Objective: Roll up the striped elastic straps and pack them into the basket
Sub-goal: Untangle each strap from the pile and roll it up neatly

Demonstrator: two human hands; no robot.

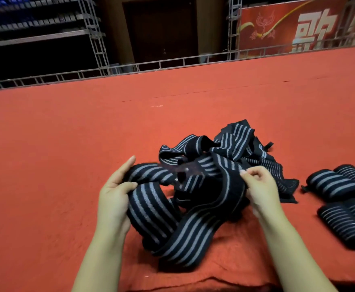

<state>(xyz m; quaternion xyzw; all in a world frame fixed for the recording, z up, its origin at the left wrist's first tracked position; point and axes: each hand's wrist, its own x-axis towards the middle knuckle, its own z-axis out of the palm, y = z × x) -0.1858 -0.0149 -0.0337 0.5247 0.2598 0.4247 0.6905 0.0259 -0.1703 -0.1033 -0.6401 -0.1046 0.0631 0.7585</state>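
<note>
The left hand (115, 192) is holding one striped strap (151, 205) in a curled grip on the red carpet (46, 165). The right hand (258, 186) is pinching a strap edge in the tangled pile (235, 148). Pulling could be tightening the tangle, dragging neighbours along. Rolled straps (340, 199) are lying at far right. No basket is showing.

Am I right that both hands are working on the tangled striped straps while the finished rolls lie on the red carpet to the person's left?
Not quite: the head view shows the finished rolls lying to the person's right, not left. The rest holds: the left hand and right hand both grip the tangled striped straps on the red carpet.
</note>
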